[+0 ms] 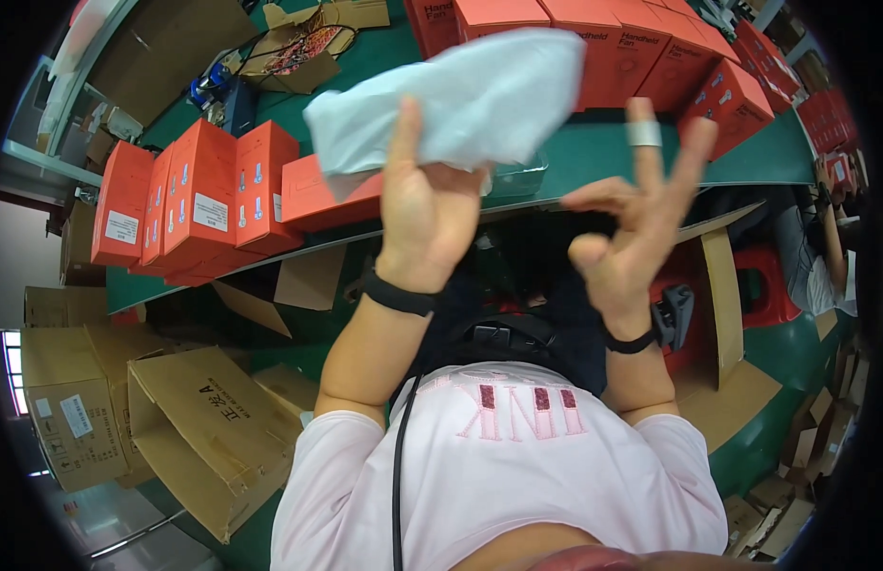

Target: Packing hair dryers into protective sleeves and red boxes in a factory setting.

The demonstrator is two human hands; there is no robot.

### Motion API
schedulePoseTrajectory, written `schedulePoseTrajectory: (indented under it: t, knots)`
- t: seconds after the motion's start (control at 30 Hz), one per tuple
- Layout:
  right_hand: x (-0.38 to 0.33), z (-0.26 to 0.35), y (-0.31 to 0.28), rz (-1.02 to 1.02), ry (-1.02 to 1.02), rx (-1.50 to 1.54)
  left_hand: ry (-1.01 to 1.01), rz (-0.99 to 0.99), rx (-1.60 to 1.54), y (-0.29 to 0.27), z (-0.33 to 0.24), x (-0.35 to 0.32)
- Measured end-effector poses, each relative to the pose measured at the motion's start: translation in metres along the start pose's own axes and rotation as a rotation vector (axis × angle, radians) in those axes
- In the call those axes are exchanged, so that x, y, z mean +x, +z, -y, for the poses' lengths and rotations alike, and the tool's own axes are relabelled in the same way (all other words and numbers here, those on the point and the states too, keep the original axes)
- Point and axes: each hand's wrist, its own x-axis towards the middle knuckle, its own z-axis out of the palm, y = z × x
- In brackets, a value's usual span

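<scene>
My left hand [427, 214] is raised over the near edge of the green table, closed round a whitish plastic bag [460, 100]. Its thumb lies across the near face of the bag, and what the bag contains cannot be made out. My right hand [636, 224] is held up to the right, apart from the bag, with fingers spread and nothing in them. A white band circles one of its fingers. Beneath the bag, a red-orange box [317, 195] lies on the table, partly covered. A clear plastic container [520, 178] sits beside it.
Red-orange boxes [198, 190] stand at the table's left, and more fan boxes [641, 57] line the back right. A torn carton [303, 62] with wires is at the far left. Open cardboard boxes [213, 438] flank me. A red stool [765, 285] and another person's arm [832, 219] are at right.
</scene>
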Motion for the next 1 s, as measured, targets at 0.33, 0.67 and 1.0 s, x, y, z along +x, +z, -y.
schedulePoseTrajectory:
  t: [0.33, 0.67, 1.0]
  knots:
    - [0.019, 0.010, 0.000, 0.653, 0.262, -0.101, 0.146, 0.222, 0.351, -0.020, -0.015, -0.035]
    - [-0.001, -0.010, -0.027, 1.028, 1.005, 0.684, 0.426, 1.031, 2.166, -0.015, -0.048, -0.062]
    - [0.123, -0.002, 0.004, 1.228, 0.214, -0.622, 0.800, 0.464, 2.119, -0.057, -0.093, 0.005]
